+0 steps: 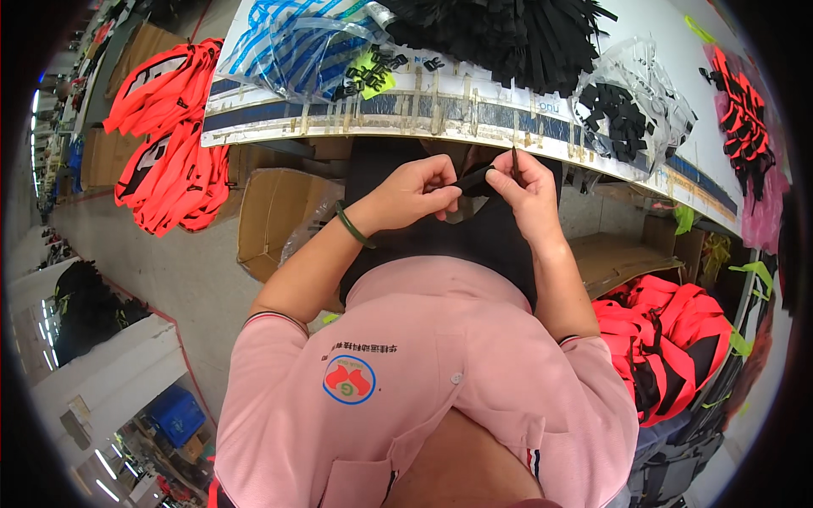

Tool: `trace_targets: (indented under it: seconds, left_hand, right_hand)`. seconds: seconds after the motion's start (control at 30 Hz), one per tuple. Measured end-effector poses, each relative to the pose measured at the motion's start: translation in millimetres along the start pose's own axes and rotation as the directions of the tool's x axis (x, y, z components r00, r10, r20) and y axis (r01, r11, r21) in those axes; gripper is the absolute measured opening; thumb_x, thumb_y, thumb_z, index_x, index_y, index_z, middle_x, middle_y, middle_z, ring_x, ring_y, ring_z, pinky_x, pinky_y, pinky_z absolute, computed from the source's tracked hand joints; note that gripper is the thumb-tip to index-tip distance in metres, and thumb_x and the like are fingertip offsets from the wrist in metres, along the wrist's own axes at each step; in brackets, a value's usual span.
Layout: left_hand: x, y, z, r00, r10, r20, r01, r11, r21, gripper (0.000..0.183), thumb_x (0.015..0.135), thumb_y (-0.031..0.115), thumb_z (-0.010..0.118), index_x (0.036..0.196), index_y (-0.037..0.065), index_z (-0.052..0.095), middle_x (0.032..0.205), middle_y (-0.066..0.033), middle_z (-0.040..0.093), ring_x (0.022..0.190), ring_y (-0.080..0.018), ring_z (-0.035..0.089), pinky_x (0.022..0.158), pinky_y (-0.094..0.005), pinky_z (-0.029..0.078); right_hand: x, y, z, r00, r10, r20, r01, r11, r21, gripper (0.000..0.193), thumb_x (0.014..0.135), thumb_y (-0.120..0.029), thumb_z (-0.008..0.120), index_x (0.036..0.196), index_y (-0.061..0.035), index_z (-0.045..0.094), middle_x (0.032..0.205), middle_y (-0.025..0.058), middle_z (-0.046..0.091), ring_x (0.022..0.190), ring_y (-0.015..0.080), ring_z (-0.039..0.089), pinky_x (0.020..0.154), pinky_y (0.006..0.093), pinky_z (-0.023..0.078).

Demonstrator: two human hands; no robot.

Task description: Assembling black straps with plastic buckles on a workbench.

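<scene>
A short black strap point(476, 180) stretches between my two hands just below the table's near edge. Its left end is pinched in the closed fingers of my left hand point(417, 195), which has a dark green bangle at the wrist. My right hand point(528, 190) grips the other end between thumb and fingers, and a thin dark tip sticks up there. Whether that tip is part of the strap I cannot tell. Beyond my hands, a big heap of black strips point(508, 38) lies on the white table point(474, 127). Small black plastic buckles point(373, 76) sit to its left.
A blue-striped plastic bag point(296, 46) lies at the table's left, a clear bag with black pieces point(616, 123) at its right. Orange-red and black bundles hang at left point(169, 144) and lie at lower right point(669, 339). A cardboard box point(275, 207) stands under the table.
</scene>
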State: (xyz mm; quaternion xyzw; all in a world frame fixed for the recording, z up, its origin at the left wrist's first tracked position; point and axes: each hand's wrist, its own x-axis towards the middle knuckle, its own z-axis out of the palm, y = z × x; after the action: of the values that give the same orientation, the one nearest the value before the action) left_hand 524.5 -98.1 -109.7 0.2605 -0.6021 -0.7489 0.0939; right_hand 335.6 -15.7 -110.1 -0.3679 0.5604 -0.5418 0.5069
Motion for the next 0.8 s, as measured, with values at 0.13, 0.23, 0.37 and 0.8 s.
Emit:
trace_targets:
  seconds: [0.13,0.23,0.37,0.8]
  left_hand:
    - [0.1,0.8,4.5,0.998,0.033,0.059,-0.033,0.999,-0.012,0.010,0.088,0.008,0.047,0.092,0.002,0.054,0.074,-0.0016,0.056,0.063,-0.0068,0.051,0.059,-0.0215,0.045]
    - [0.1,1.0,3.8,0.992,0.019,0.125,-0.029,0.997,0.077,0.019,0.087,0.009,0.042,0.098,0.001,0.056,0.074,-0.0013,0.056,0.063,-0.0065,0.049,0.059,-0.0213,0.042]
    - [-8.2,-1.0,-2.1,0.999,0.042,0.035,-0.046,0.989,0.139,0.019,0.088,0.010,0.041,0.097,0.002,0.056,0.069,0.0016,0.048,0.062,-0.0056,0.044,0.056,-0.0205,0.038]
    - [-102.5,-96.9,-106.6,0.911,-0.014,-0.411,-0.009,0.999,-0.053,0.016,0.087,0.001,0.049,0.100,0.000,0.057,0.094,-0.0043,0.062,0.084,-0.0111,0.058,0.080,-0.0250,0.046]
  right_hand:
    - [2.5,2.2,-6.8,0.946,0.222,0.237,-0.309,0.843,0.441,0.008,0.080,-0.006,0.062,0.078,-0.0052,0.054,0.067,0.0004,0.054,0.049,0.0057,0.041,0.044,0.0206,0.031]
    - [2.6,14.4,-4.3,0.922,0.212,0.323,-0.384,0.600,0.702,0.009,0.080,-0.008,0.059,0.075,-0.0066,0.052,0.065,0.0022,0.052,0.043,0.0080,0.033,0.040,0.0227,0.025]
    - [8.5,1.5,-22.4,0.969,0.243,0.035,-0.166,0.545,0.822,0.012,0.080,-0.014,0.060,0.076,-0.0050,0.053,0.050,0.0007,0.043,0.038,0.0083,0.030,0.040,0.0227,0.024]
    - [5.1,-31.0,64.2,0.895,0.087,0.437,-0.164,0.976,0.142,0.008,0.081,-0.004,0.063,0.084,-0.0014,0.057,0.077,0.0002,0.056,0.062,0.0033,0.048,0.054,0.0185,0.037]
